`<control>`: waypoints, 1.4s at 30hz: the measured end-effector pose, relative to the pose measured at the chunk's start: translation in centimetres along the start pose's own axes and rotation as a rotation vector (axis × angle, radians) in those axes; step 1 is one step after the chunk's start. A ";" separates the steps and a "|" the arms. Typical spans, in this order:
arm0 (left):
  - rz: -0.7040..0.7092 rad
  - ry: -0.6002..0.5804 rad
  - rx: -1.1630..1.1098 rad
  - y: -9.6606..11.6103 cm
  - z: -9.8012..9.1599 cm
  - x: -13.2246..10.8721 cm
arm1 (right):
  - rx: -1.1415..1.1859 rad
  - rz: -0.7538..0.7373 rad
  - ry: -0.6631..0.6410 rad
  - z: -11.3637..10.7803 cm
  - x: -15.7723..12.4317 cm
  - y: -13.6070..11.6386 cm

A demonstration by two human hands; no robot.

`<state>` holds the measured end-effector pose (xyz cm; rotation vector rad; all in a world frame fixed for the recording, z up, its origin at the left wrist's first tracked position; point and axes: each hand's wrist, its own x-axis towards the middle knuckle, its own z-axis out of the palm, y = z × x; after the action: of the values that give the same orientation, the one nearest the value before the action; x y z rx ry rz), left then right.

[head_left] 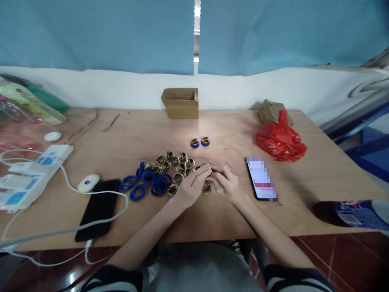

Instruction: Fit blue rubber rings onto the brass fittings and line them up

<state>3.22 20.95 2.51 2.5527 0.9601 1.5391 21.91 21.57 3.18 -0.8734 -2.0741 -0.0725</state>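
Note:
My left hand (192, 185) and my right hand (226, 182) meet fingertip to fingertip over the wooden table (212, 219), pinching one small part between them; the part itself is mostly hidden by the fingers. A cluster of several brass caps (174, 162) lies just behind my left hand. Left of it is a heap of several blue rubber rings (146, 182). One brass cap (207, 187) rests on the table under my hands. Farther back stand two brass caps fitted with blue rings (199, 142).
A lit phone (261, 178) lies right of my hands. A red plastic bag (280, 140) and a cardboard box (181, 102) sit at the back. On the left are a black phone (97, 209), white power strips (33, 170) and cables. A can (361, 213) lies at the right edge.

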 end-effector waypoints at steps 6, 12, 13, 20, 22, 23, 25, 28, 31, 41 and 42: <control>0.006 0.029 -0.044 0.0 0.4 -0.4 | -0.039 -0.003 0.004 -0.1 0.0 -0.1; 0.022 0.049 -0.036 0.0 0.4 -0.2 | 0.019 -0.002 0.002 -0.1 0.1 0.1; 0.027 0.055 -0.039 0.1 0.3 -0.1 | 0.032 0.004 0.002 -0.1 0.0 0.1; 0.035 0.063 -0.074 0.0 0.0 0.1 | 0.084 0.045 -0.013 -0.4 0.2 -0.2; 0.040 0.065 -0.077 0.0 0.0 0.0 | 0.096 0.035 0.012 -0.4 0.2 -0.2; 0.047 0.068 -0.079 0.0 0.0 0.0 | 0.102 0.029 0.028 -0.4 0.1 -0.3; 0.058 0.073 -0.083 0.0 0.0 0.0 | 0.109 0.028 0.059 -0.2 0.0 -0.4; 0.062 0.081 -0.087 0.0 0.0 0.0 | 0.107 0.049 0.081 0.0 -0.3 -0.5; 0.081 0.090 -0.076 0.0 -0.2 0.1 | 0.095 0.051 0.074 0.1 -0.4 -0.6; 0.100 0.101 -0.071 0.2 -0.2 0.0 | 0.037 0.001 0.033 -0.5 0.1 -0.8; 0.102 0.104 -0.070 0.2 -0.2 0.0 | 0.034 0.001 0.029 -0.5 0.0 -0.8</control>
<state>3.14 20.72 2.64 2.5323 0.7801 1.7148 21.79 20.81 3.75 -0.8481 -2.0427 -0.0491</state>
